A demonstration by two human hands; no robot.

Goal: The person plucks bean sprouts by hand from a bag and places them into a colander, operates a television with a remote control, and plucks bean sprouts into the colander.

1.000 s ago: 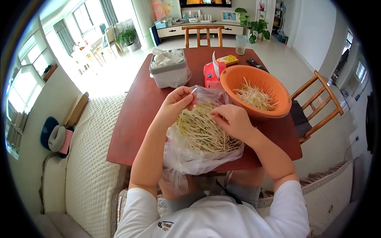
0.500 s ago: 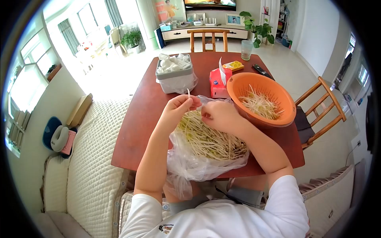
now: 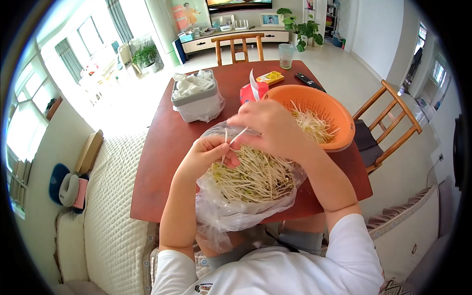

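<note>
The left hand (image 3: 212,152) is above the left part of the open plastic bag (image 3: 231,216), with thumb and fingers closed in a pinch on a thin white sprout (image 3: 226,134). That sprout's long axis is close to upright, its top end rising above the fingertips. A second sprout (image 3: 239,135) slants between the hands, its upper end towards the right; which hand has hold of it is unclear. The right hand (image 3: 268,125) is blurred over the far side of the bag, its fingers bent and pointing left; how far it is open, and whether it grips anything, cannot be told.

The bag lies on the near part of the red-brown desk (image 3: 162,172) around a heap of sprouts (image 3: 255,179), many of them slanting down to the right. The orange colander (image 3: 346,125), also holding sprouts, is right of the bag. A red tissue pack (image 3: 247,93) is partly hidden behind the right hand, and a grey bin (image 3: 196,105) is further left.
</note>
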